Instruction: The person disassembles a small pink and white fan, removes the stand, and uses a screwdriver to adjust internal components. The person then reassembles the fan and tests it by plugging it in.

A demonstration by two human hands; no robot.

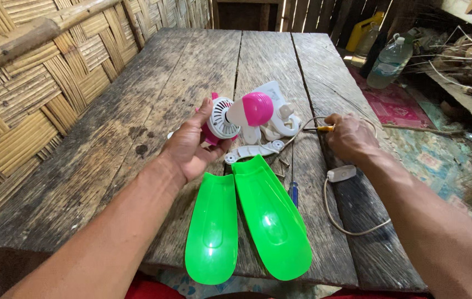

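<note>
Gripping a pink-and-white plastic fan motor housing (235, 117), the left hand (194, 145) holds it just above the weathered wooden plank surface (136, 111). The right hand (349, 135) is closed on a small yellow-handled screwdriver (322, 128) beside a cream power cord (352, 227). Two bright green plastic fan blades (247, 221) lie nearer the person, touching.

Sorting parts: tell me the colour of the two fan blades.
Bright green fan blades, clearest in the head view.
</note>
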